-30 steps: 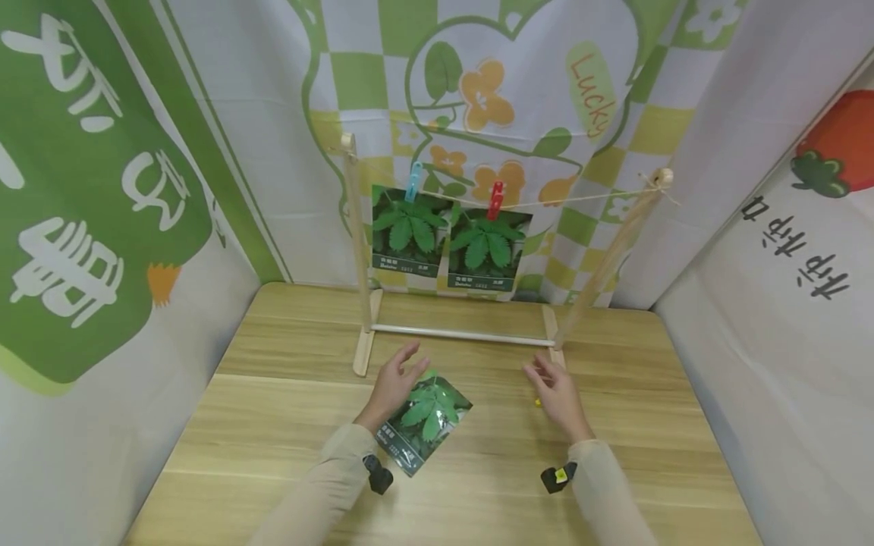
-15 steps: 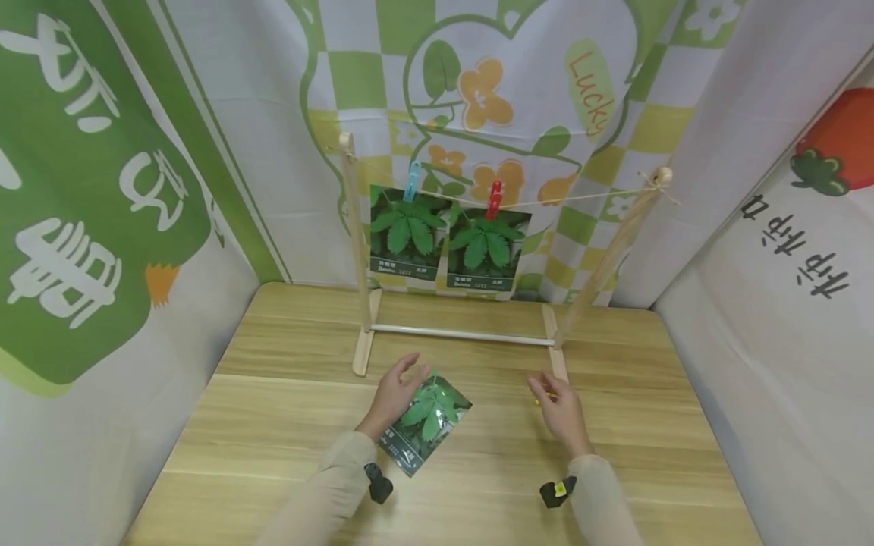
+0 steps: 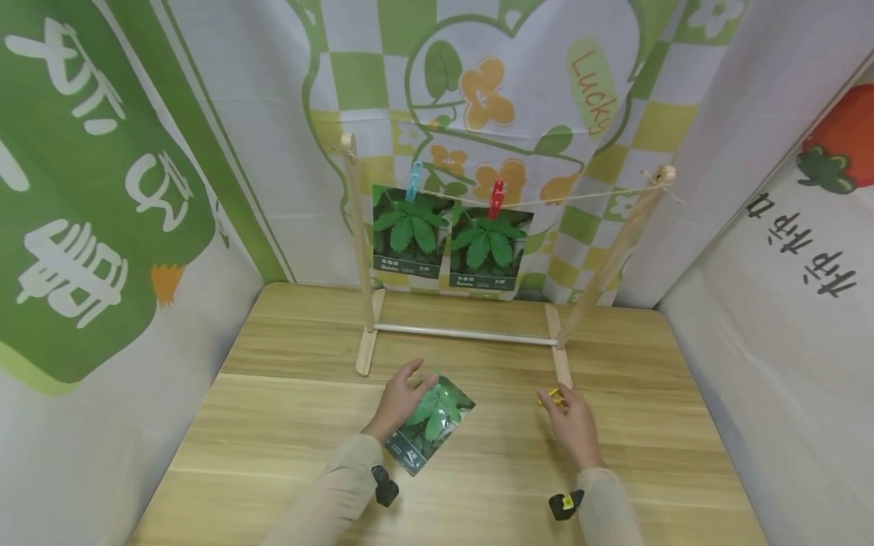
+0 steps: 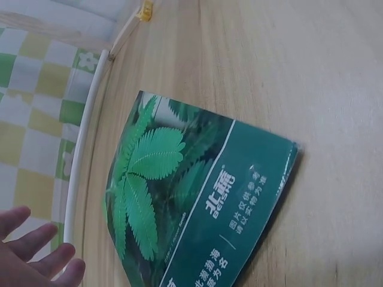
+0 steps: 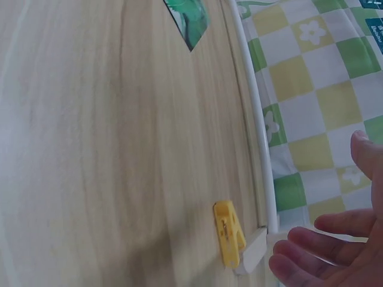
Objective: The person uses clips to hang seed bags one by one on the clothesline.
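A green seed packet [image 3: 432, 422] with a leaf picture lies slanted on the table. My left hand [image 3: 398, 398] hovers at its upper left edge, fingers loosely spread in the left wrist view and holding nothing. At the foot of the wooden rack lies a yellow clothespin [image 5: 228, 234]. My right hand [image 3: 572, 426] is right by it, thumb and fingers apart in the right wrist view. Two more leaf packets, a left one [image 3: 408, 235] and a right one [image 3: 488, 249], hang from the rack's string by a blue clothespin [image 3: 413, 182] and a red clothespin [image 3: 496, 199].
The wooden rack, with its left post [image 3: 359, 243], right post [image 3: 611, 262] and white crossbar [image 3: 464, 334], stands towards the back of the table [image 3: 287, 425]. A patterned curtain [image 3: 355, 80] hangs behind it. Printed cloth walls flank both sides.
My right hand has drawn back towards me and slightly right, to beside the yellow clothespin, now more visible. My left hand has shifted slightly towards me by the packet.
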Tool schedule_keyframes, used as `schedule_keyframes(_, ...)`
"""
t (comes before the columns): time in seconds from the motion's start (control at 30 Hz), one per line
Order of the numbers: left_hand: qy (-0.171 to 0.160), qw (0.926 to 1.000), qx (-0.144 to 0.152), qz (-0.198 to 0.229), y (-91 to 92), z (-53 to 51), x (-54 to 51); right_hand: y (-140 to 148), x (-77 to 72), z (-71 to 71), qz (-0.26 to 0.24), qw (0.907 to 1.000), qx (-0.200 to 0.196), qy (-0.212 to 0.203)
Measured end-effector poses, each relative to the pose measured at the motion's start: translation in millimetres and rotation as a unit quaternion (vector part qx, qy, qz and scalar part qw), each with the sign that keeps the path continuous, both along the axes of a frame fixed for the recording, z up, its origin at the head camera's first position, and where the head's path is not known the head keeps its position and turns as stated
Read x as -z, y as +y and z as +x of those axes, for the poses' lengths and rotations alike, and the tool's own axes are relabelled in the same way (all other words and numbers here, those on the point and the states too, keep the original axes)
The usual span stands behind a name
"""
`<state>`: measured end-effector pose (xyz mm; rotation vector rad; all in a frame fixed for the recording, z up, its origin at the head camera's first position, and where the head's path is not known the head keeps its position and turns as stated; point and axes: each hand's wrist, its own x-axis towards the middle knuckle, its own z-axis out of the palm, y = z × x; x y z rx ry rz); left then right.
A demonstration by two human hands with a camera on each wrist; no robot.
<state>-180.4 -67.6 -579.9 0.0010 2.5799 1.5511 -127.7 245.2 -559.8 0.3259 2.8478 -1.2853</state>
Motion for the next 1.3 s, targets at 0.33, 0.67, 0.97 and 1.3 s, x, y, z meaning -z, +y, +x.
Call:
schedule_keyframes(0.33,-0.008,0.9995,0.002,-0.032,4.6,2.9,1.1,13.1,4.1,10.3,0.052,0.9977,0.015,-0.04)
schedule_keyframes(0.67,-0.013,0.9985,0.005,-0.053,4.6,5.6,4.0,12.9,19.3,6.9,0.075,0.9941,0.0,-0.078)
schedule_keyframes(0.97,-0.025,0.9975,-0.002,-0.066,-0.5,3.2,6.7,12.7,30.3,-9.7,0.101,0.9928,-0.022,-0.062)
schedule_keyframes(1.3,-0.025,0.9974,-0.003,-0.067,-4.2,5.9,15.3,11.2,39.8,-19.4,0.11,0.991,-0.052,-0.056)
